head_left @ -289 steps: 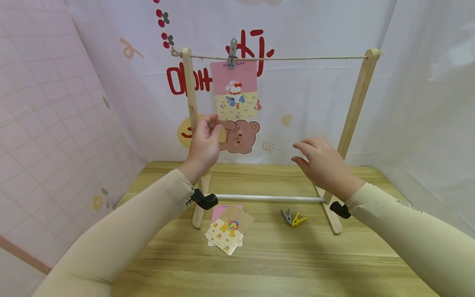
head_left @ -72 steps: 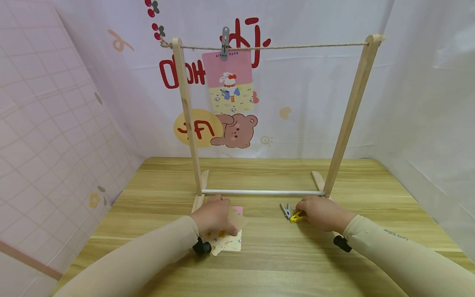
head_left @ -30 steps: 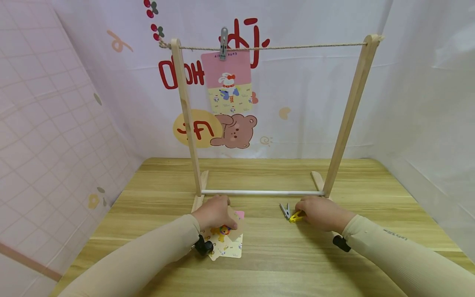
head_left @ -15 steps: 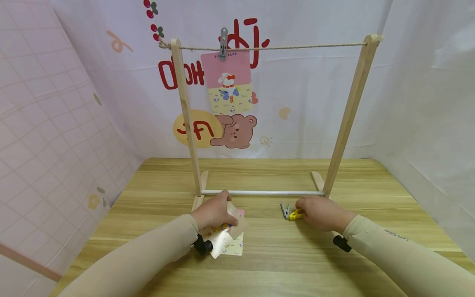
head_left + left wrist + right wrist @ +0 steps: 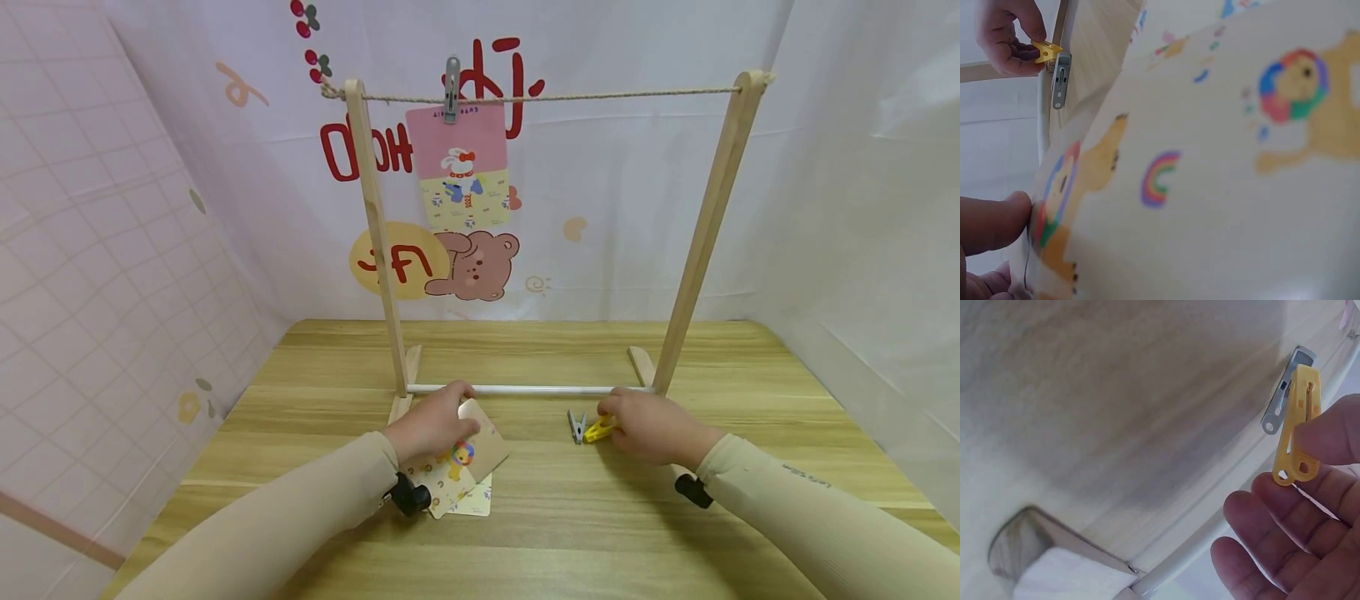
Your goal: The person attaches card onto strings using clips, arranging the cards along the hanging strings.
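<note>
Left hand (image 5: 431, 427) is pinching the lion card (image 5: 467, 457), tilting it up off the card pile (image 5: 472, 500) mid-table. Right hand (image 5: 648, 427) is pinching the yellow clip (image 5: 597, 432) beside the grey clip (image 5: 576, 425), near the rack's white bar (image 5: 540, 389).

A cream card (image 5: 1210, 187) printed with lions and a small rainbow fills most of the frame, tilted and blurred (very close to the lens). The left hand's thumb (image 5: 991, 222) presses its lower left edge. At the top left, the right hand (image 5: 1007, 34) pinches a yellow clip (image 5: 1045, 50) just above a grey clip (image 5: 1060, 81).
</note>
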`<move>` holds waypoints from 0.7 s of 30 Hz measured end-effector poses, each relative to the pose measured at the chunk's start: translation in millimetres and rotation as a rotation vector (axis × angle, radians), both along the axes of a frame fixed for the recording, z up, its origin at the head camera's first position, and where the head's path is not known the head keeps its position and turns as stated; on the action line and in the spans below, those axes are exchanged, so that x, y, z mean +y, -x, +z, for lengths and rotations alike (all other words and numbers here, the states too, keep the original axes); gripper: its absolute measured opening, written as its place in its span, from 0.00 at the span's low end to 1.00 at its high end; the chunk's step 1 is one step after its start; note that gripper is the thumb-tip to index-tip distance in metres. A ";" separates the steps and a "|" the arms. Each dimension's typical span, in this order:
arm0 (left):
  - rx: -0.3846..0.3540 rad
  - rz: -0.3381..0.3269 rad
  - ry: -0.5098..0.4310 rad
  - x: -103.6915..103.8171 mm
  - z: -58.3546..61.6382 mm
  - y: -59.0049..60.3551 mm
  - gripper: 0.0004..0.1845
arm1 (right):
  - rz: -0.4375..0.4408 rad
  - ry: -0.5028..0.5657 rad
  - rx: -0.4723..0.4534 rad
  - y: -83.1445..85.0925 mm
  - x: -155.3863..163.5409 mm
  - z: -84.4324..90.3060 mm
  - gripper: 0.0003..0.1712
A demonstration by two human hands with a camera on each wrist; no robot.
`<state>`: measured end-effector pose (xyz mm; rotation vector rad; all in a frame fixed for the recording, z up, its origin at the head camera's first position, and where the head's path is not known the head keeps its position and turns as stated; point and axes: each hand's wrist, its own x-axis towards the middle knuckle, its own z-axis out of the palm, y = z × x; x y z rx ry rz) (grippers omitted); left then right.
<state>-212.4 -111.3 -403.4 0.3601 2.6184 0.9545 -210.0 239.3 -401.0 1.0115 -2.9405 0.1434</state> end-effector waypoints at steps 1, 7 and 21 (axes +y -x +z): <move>0.002 -0.003 -0.007 -0.1 0.6 0.7 0.28 | -0.003 0.002 -0.001 0.0 0.2 0.9 0.13; 0.009 -0.020 -0.092 -1.7 4.0 5.4 0.17 | -0.015 0.027 0.014 1.4 1.0 4.4 0.14; 0.104 0.016 -0.113 1.3 20.8 7.1 0.08 | -0.021 0.147 0.025 4.4 0.6 11.7 0.13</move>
